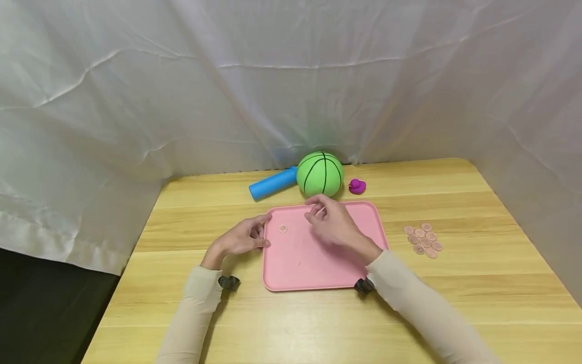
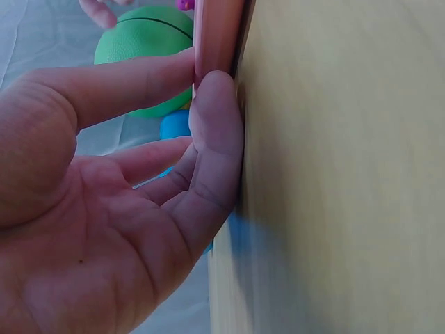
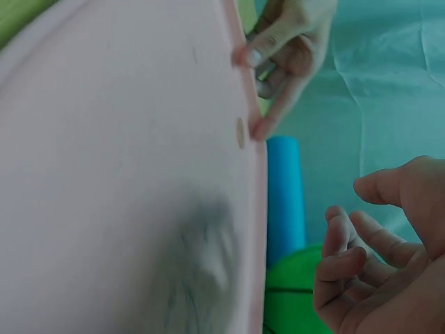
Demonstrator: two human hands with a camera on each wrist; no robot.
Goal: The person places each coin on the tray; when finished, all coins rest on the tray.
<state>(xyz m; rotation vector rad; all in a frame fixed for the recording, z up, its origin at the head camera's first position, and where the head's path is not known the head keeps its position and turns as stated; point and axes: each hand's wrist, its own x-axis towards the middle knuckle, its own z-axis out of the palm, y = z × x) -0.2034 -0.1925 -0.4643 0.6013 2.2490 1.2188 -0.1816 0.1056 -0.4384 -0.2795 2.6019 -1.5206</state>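
Along the left edge of a pink tray (image 1: 313, 268) lies my left hand (image 1: 241, 237). It grips the rim, with the thumb and index tip spread along it and other fingers curled at the side. In the left wrist view a fingertip (image 2: 215, 90) sits low against the tray's edge (image 2: 219, 35). A copper-coloured coin (image 1: 283, 229) rests on the tray near its upper left corner. My right hand (image 1: 332, 220) hovers over the tray's upper middle, fingers loosely bent. In the right wrist view, thumb and fingers (image 3: 379, 240) are apart with nothing between them.
Several more coins (image 1: 425, 239) lie in a cluster on the wooden table (image 1: 182, 217) to the tray's right. Behind the tray are a blue cylinder (image 1: 273, 184), a green ball (image 1: 320, 174) and a purple rubber duck (image 1: 357, 186). Pale cloth (image 1: 291, 91) hangs around the table.
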